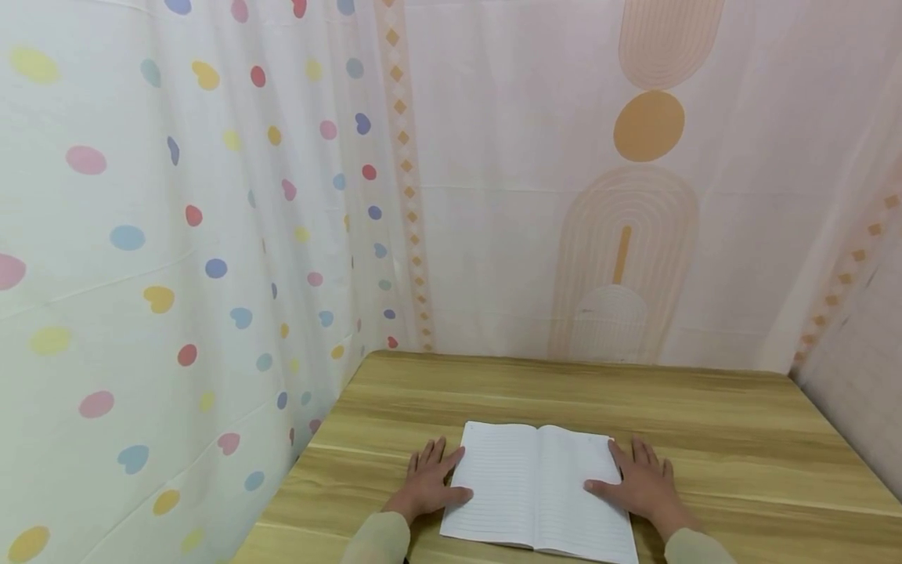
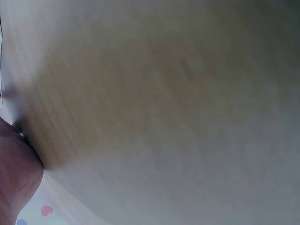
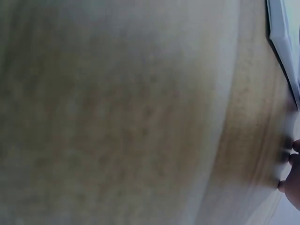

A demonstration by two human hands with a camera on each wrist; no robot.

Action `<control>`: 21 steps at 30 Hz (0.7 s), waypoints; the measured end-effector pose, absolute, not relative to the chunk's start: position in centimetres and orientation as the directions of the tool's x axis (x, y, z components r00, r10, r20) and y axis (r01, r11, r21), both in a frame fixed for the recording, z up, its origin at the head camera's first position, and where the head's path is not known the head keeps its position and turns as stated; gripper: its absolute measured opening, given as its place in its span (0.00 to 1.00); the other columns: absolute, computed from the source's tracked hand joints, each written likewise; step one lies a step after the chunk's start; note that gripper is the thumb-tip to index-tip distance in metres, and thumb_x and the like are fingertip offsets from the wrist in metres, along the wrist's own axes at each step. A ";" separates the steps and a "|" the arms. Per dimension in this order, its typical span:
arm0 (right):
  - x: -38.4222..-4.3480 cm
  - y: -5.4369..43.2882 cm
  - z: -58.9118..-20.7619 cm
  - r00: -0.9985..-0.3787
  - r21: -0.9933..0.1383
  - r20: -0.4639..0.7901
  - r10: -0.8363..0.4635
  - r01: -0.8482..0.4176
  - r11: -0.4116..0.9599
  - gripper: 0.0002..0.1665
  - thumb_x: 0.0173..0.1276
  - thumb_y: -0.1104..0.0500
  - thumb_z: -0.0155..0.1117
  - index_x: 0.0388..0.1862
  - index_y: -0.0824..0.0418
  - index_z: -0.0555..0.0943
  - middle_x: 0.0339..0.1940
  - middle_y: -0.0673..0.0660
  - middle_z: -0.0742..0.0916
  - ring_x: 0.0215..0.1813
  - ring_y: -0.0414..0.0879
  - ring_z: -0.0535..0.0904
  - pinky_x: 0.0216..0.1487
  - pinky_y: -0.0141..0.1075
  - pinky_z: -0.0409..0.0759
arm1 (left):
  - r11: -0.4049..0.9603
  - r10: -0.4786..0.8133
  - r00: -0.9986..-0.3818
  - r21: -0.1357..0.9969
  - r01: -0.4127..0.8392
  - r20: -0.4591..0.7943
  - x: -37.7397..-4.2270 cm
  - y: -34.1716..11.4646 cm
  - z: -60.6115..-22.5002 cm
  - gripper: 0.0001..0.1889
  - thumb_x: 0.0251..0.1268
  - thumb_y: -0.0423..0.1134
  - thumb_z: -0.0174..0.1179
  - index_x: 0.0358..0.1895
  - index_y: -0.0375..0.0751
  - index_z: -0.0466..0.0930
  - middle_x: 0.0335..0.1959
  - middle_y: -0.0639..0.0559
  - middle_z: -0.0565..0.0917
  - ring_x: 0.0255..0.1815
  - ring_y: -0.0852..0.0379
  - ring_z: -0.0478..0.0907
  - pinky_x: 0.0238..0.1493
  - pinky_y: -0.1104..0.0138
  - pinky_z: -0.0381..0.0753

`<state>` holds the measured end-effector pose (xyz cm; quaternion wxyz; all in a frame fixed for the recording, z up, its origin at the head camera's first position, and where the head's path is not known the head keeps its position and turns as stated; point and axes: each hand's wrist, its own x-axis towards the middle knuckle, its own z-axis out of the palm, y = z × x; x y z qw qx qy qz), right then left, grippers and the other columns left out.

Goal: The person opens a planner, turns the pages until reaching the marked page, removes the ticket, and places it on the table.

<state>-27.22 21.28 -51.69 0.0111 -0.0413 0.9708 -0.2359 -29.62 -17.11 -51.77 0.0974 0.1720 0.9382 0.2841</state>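
Note:
An open notebook (image 1: pixel 500 486) with lined white pages lies flat on the wooden table, its centre fold running toward the person. At its left edge rests the left hand (image 1: pixel 430 482), fingers spread, with the thumb over the left page and the other fingers at the margin or on the wood. Along the right edge lies the right hand (image 1: pixel 643 482), also spread, its thumb on the right page. In the right wrist view a corner of the notebook (image 3: pixel 280 33) shows near the fingertips. The left wrist view shows mostly blurred tabletop and part of the hand (image 2: pixel 18 173).
The wood-grain table (image 1: pixel 564 392) reaches back to a pale curtain (image 1: pixel 486 196) with arch patterns. A white curtain with coloured dots (image 1: pixel 176 258) hangs along the left side. A light wall or cloth (image 1: pixel 860 352) borders the right edge.

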 end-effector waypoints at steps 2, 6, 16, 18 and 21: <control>-27.3 21.2 -51.8 -0.997 -0.464 0.006 -0.082 -0.075 0.883 0.62 0.57 0.25 0.64 0.74 0.69 0.64 0.72 0.84 0.55 0.73 0.81 0.46 0.64 0.76 0.40 | 0.778 0.379 -0.921 0.570 0.265 -0.090 -29.7 -17.2 -51.9 0.44 0.62 0.60 0.63 0.76 0.41 0.61 0.78 0.29 0.47 0.78 0.30 0.37 0.71 0.37 0.31; -27.4 21.0 -51.9 -0.997 -0.473 0.015 -0.080 -0.077 0.878 0.61 0.56 0.26 0.65 0.73 0.69 0.66 0.72 0.84 0.55 0.73 0.80 0.46 0.64 0.76 0.40 | 0.780 0.380 -0.920 0.568 0.262 -0.098 -29.8 -17.4 -51.8 0.45 0.62 0.61 0.63 0.76 0.41 0.61 0.78 0.30 0.46 0.78 0.30 0.37 0.71 0.37 0.30; -27.6 20.7 -51.7 -0.997 -0.431 0.028 -0.069 -0.074 0.899 0.66 0.54 0.24 0.65 0.71 0.75 0.64 0.70 0.86 0.58 0.72 0.81 0.49 0.63 0.78 0.43 | 0.790 0.378 -0.921 0.551 0.270 -0.090 -29.4 -17.2 -51.4 0.43 0.63 0.59 0.63 0.76 0.41 0.62 0.78 0.29 0.48 0.78 0.30 0.39 0.71 0.36 0.33; -27.8 20.7 -51.7 -0.998 -0.431 0.018 -0.064 -0.066 0.900 0.67 0.53 0.23 0.65 0.72 0.75 0.64 0.70 0.86 0.57 0.72 0.81 0.48 0.63 0.78 0.42 | 0.789 0.378 -0.921 0.552 0.271 -0.089 -29.3 -17.1 -51.4 0.43 0.63 0.59 0.63 0.76 0.41 0.62 0.78 0.29 0.48 0.78 0.30 0.39 0.71 0.36 0.33; -28.1 20.7 -51.5 -0.998 -0.449 -0.013 -0.056 -0.044 0.892 0.68 0.52 0.23 0.66 0.72 0.74 0.63 0.71 0.86 0.55 0.73 0.80 0.45 0.64 0.77 0.39 | 0.789 0.375 -0.923 0.553 0.268 -0.089 -29.3 -17.0 -51.3 0.42 0.63 0.58 0.63 0.76 0.42 0.62 0.78 0.29 0.48 0.78 0.30 0.39 0.71 0.36 0.33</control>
